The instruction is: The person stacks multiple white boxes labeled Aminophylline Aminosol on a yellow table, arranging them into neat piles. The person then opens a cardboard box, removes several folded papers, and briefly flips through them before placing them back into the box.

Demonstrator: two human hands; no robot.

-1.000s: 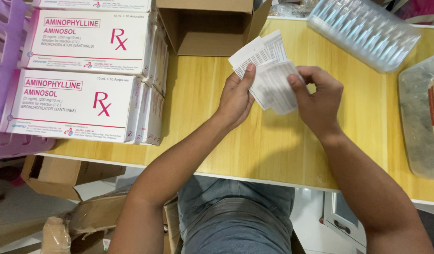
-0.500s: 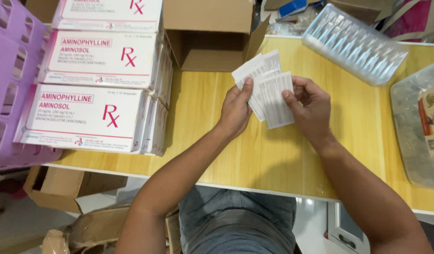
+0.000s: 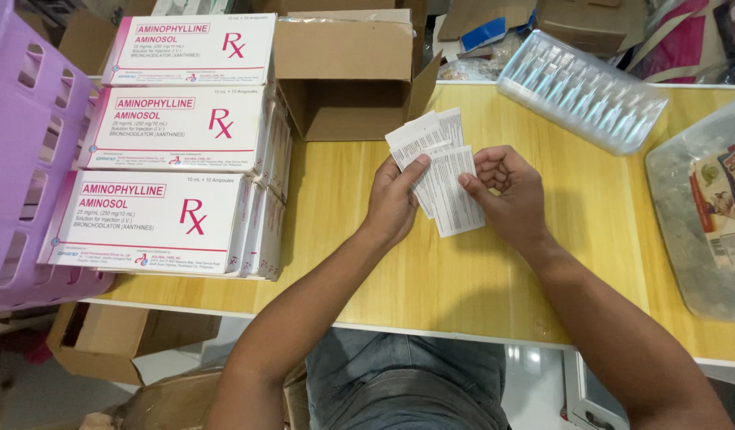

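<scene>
My left hand and my right hand hold a small fan of folded white printed paper leaflets above the wooden table. The left thumb presses on the left side of the fan. With thumb and fingers, the right hand pinches the front leaflet at its right edge. To the left stand stacks of white and pink medicine boxes.
An open brown carton stands behind the leaflets. A clear plastic tray of ampoules lies at the back right. A lilac plastic crate is at the far left. A plastic-wrapped tray sits at the right edge.
The leaflets have shifted slightly in my hands, and the front one now sits lower and more upright. The view has moved so the boxes and crate show more on the left.
</scene>
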